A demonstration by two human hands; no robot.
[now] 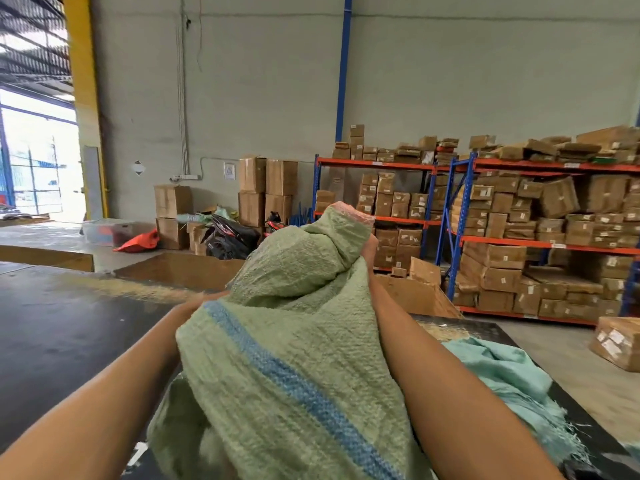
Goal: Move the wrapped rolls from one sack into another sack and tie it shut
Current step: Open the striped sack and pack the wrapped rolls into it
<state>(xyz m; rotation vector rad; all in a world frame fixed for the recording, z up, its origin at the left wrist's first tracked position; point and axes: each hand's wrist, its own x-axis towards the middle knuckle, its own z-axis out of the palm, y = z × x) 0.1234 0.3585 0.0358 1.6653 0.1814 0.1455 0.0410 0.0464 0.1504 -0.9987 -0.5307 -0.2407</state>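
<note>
Fingers of the right hand [370, 245] curl round the bunched neck of the green woven sack [284, 341], while those of the left hand [199, 301] are hidden behind its side. Beside it lies a teal sack [509, 372] on the dark table [69, 323]; beyond stand 2 shelving racks [460, 216] of cartons.

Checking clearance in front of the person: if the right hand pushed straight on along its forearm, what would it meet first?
The right hand already grips the green sack at its bunched top, so it meets that woven fabric first. Beyond it probably lie the stacked boxes on the shelving, though depth is unclear.
</note>
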